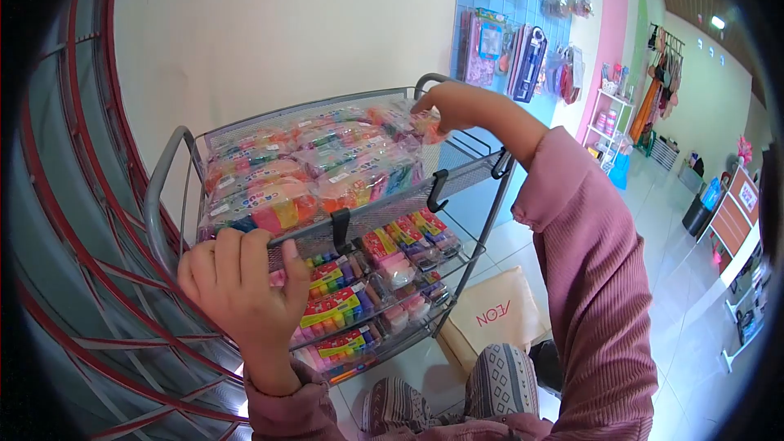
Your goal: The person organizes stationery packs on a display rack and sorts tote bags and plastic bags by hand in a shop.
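A grey wire-mesh rack cart [380, 211] stands in front of me. Clear plastic packets [282, 200] with brightly coloured contents lie in rows in its top basket. My left hand [245, 286] is closed, its fingers curled over the basket's near left rim. At the far right corner of that basket, my right hand [449, 104] is closed on the end packet [430, 126], with its fingertips partly hidden. Packs of coloured sticks or tubes with red and yellow labels [343, 306] lie on the lower shelf.
Black hooks [438, 190] hang on the cart's front rim. A cream AEON bag [498, 310] sits on the floor to the right. Red metal lattice [106, 278] runs along the left. Packaged goods [490, 41] hang on a blue wall panel behind.
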{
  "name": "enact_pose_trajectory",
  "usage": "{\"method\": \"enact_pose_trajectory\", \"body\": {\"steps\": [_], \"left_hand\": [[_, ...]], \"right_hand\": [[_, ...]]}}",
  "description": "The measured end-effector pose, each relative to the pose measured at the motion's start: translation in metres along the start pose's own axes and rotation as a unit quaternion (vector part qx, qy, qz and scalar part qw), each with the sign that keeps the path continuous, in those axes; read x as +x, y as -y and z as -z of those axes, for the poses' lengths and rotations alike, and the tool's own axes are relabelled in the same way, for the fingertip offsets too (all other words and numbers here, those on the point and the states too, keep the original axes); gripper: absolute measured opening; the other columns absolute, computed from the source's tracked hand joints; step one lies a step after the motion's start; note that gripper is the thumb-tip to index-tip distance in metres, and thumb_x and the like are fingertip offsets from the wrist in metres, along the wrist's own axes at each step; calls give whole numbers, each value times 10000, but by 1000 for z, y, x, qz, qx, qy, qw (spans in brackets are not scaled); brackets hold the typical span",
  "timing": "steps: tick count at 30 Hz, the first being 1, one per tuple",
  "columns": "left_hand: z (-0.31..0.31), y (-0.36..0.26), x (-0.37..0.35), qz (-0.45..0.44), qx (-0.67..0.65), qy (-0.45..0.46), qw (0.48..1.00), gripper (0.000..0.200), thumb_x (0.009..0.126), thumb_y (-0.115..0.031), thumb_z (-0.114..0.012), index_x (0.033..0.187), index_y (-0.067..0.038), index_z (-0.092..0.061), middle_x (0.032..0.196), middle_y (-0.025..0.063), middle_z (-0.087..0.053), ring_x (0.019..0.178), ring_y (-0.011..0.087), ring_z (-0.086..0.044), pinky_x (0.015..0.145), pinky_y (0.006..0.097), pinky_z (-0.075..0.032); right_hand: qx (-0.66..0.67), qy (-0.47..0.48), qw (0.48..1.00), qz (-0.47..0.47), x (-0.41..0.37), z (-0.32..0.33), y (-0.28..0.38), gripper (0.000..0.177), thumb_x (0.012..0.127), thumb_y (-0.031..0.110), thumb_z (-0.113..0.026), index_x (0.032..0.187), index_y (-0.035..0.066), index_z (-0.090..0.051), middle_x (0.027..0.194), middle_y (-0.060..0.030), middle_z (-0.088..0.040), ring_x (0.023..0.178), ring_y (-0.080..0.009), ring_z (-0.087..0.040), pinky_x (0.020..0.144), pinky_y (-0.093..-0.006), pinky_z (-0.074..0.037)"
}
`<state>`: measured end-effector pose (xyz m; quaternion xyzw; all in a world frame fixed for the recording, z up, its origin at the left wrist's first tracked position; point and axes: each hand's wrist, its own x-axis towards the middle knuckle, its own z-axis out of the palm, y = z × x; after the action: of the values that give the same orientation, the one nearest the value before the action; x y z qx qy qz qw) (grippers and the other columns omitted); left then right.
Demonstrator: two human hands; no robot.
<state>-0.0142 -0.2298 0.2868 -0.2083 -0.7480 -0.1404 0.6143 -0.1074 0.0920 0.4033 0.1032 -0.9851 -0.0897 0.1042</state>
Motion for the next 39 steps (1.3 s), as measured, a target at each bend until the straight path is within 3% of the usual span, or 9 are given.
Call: {"method": "enact_pose_trajectory", "body": {"steps": [3, 6, 18, 20, 22, 25, 28, 31, 39], "left_hand": [[0, -1, -1, -7, 6, -19, 1000, 171, 747, -222, -621, 804, -72, -564, 789, 68, -513, 783, 265, -478, 788, 401, -352], [-4, 1, 1, -19, 9, -38, 999, 172, 736, -224, -632, 799, -77, -569, 797, 63, -528, 781, 264, -486, 784, 401, -357], [-2, 14, -15, -69, 20, -40, 997, 292, 775, -171, -587, 1050, -86, -635, 1054, 73, -594, 1033, 267, -526, 915, 415, -346], [2, 11, -27, -91, 17, -53, 994, 359, 785, -161, -570, 1135, -94, -620, 1193, 102, -575, 1158, 292, -491, 987, 451, -318], [6, 3, -54, -76, -26, -49, 996, 372, 809, -158, -548, 1169, -81, -600, 1277, 134, -525, 1216, 336, -443, 1024, 479, -283], [-4, -18, -117, -44, -149, -63, 986, 349, 857, -150, -503, 1177, -40, -584, 1327, 172, -491, 1229, 400, -414, 1034, 510, -272], [-22, -56, -195, -42, -194, 53, 979, 318, 880, -140, -473, 1155, -28, -588, 1317, 159, -500, 1237, 362, -416, 1031, 496, -282], [-53, -101, -262, -34, -352, 231, 906, 303, 875, -122, -473, 1146, -43, -585, 1298, 150, -513, 1221, 350, -431, 1031, 482, -285], [-70, -276, -347, -127, -551, 543, 621, 435, 808, -65, -562, 1239, -57, -501, 1297, 169, -467, 1197, 359, -445, 999, 426, -360]], "right_hand": [[119, 16, 993, 14, -15, 15, 6, 553, 689, 153, -764, 1217, 159, -599, 1027, -145, -635, 994, -308, -602, 826, -375, -479], [8, 12, 999, 51, -17, -1, 18, 485, 705, 191, -746, 1174, 161, -626, 1005, -141, -637, 960, -305, -607, 814, -382, -484], [161, -375, 905, 118, -142, -7, -12, 235, 843, 188, -647, 1039, 59, -651, 886, -114, -675, 778, -231, -649, 719, -326, -516], [197, -378, 904, 21, -208, -25, -11, 183, 852, 158, -647, 1007, 62, -661, 751, -76, -650, 651, -157, -610, 609, -275, -488], [248, -308, 885, -247, -285, -34, 12, 167, 862, 182, -653, 939, 35, -672, 609, -28, -583, 544, -76, -526, 513, -220, -407], [353, -444, 785, -251, -383, -102, -9, 211, 873, 215, -656, 820, 11, -656, 536, 8, -520, 477, -37, -444, 463, -195, -328], [273, -419, 747, -439, -493, -148, 0, 307, 873, 250, -660, 706, -4, -616, 536, 1, -527, 466, -47, -452, 457, -202, -344], [288, -395, 633, -600, -583, -207, 23, 429, 907, 352, -589, 675, -8, -617, 556, -36, -558, 502, -68, -513, 492, -212, -398], [85, -338, 511, -786, -776, -385, 91, 224, 837, 203, -637, 934, 4, -668, 915, -147, -669, 840, -242, -636, 769, -330, -499]]}}
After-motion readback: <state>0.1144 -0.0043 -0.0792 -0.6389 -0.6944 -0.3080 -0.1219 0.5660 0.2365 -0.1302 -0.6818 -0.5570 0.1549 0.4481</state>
